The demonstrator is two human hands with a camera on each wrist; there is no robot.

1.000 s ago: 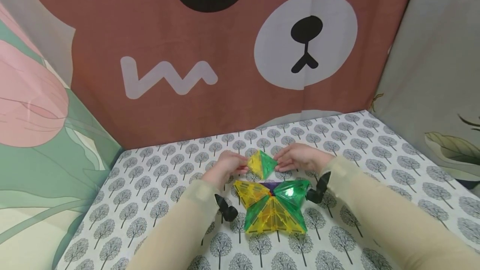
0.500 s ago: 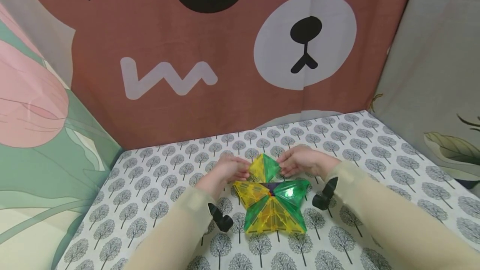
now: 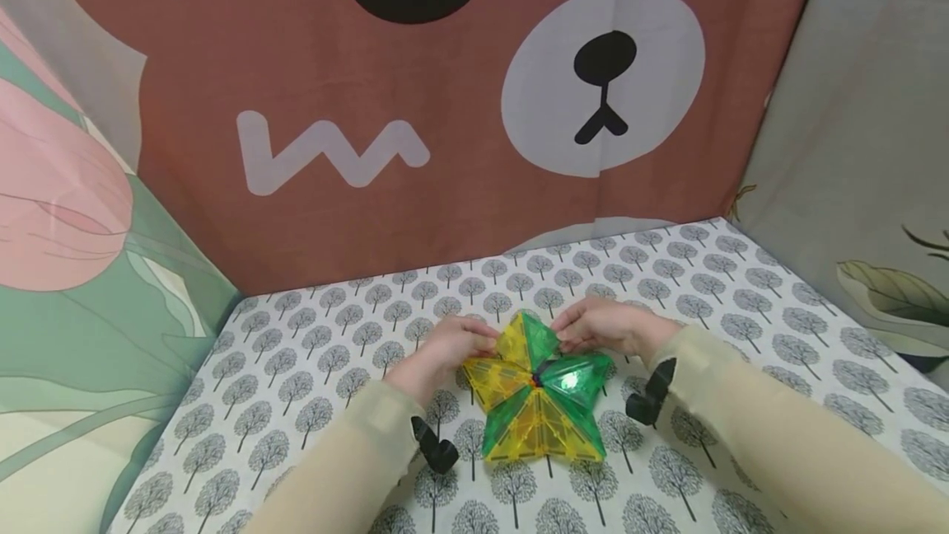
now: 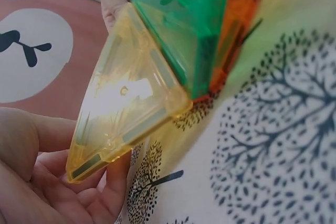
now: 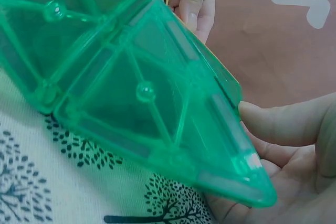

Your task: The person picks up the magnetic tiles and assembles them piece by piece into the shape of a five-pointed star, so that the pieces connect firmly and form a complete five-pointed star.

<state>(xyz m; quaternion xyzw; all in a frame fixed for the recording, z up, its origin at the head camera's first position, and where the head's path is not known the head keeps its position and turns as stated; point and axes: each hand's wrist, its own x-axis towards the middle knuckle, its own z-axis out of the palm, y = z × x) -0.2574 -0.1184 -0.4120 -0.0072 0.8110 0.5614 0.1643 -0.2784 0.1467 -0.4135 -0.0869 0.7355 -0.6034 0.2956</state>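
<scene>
On the cloth lies a star-shaped build of see-through magnetic tiles point(image 3: 544, 427), yellow and green, with a bit of purple and red at its centre. A small peaked piece of magnetic tiles point(image 3: 527, 336), yellow on its left and green on its right, sits right against the star's far side as its top point. My left hand point(image 3: 455, 344) pinches this piece by its yellow side, and my right hand point(image 3: 608, 326) by its green side. In the left wrist view a yellow triangle tile point(image 4: 123, 90) lies between the left thumb and fingers. The right thumb touches a green tile's edge point(image 5: 233, 98).
A white cloth with black trees point(image 3: 296, 390) covers the table. Behind it hangs a brown bear-print curtain point(image 3: 445, 221), with a floral curtain point(image 3: 67, 311) at left and a grey one point(image 3: 853, 147) at right. Black wrist mounts point(image 3: 437, 452) sit on both sleeves.
Both hands have drawn the peaked tile piece nearer and slightly right, up to the star. The gap between piece and star has closed, while the star has stayed in place.
</scene>
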